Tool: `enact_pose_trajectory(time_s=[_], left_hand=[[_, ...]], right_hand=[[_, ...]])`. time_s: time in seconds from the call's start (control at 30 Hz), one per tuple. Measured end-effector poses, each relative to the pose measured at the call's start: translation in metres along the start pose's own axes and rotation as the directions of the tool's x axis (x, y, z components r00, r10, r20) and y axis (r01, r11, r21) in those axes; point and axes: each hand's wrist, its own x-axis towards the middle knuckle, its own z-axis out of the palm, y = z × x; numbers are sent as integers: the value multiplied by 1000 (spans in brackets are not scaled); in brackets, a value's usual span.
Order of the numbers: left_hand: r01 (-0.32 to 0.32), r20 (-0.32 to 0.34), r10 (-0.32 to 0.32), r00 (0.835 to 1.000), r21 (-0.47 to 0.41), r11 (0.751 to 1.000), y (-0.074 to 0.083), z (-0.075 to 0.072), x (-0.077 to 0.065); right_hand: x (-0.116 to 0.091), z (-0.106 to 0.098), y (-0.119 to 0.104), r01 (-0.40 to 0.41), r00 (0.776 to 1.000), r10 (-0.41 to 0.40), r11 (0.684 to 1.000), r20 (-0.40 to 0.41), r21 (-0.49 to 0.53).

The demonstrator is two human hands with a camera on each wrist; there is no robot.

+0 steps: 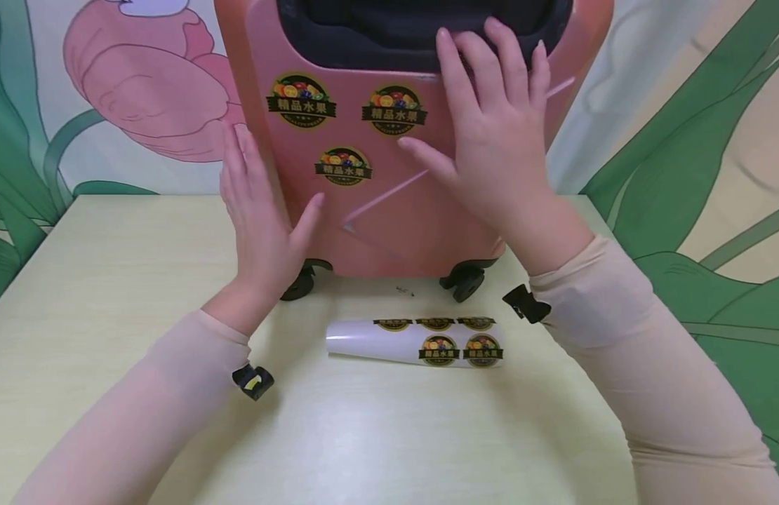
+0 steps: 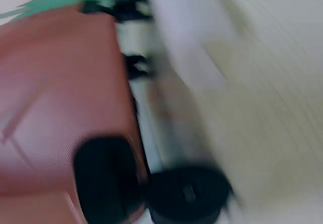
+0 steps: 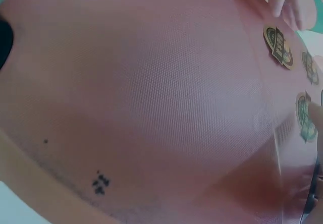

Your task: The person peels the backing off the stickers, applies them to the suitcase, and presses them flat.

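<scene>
A pink suitcase (image 1: 389, 238) stands upright on the table, its black wheels (image 1: 464, 282) toward me. Three round fruit stickers, one of them at the lower middle (image 1: 343, 167), are on its front. My left hand (image 1: 263, 210) lies along the suitcase's left edge with fingers extended. Spread over the upper right of the front is my right hand (image 1: 497, 133), its fingertips reaching the black recessed panel (image 1: 377, 42). In the right wrist view the pink shell (image 3: 166, 82) fills most of the picture. The left wrist view is blurred and shows the shell (image 2: 65, 108) and wheels.
A partly curled white sticker sheet (image 1: 370, 338) with several fruit stickers lies on the table (image 1: 389, 435) before the suitcase. Behind stands a wall covering (image 1: 149, 91) painted with pink flowers and green leaves. Small dark marks (image 3: 100, 183) show on the shell.
</scene>
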Motion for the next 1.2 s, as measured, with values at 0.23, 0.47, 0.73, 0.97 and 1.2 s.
enact_pose_trajectory(time_s=[0.23,0.47,0.73,0.97,1.2], left_hand=[[-524,183,492,851,344,779,-20,-6,-11],[-541,227,493,840,424,726,-27,-5,-5],[-547,269,476,837,403,734,-30,-3,-8],[-661,353,561,749,330,675,-40,-2,-25],[-677,308,603,736,338,654,-34,-3,-22]], right_hand=[[4,4,-9,-41,999,40,999,-8,-30],[6,8,-15,-36,999,38,996,12,-82],[7,7,-17,-37,999,39,995,24,-93],[8,7,-19,-47,999,48,996,15,-74],[7,7,-20,-50,998,52,996,23,-80]])
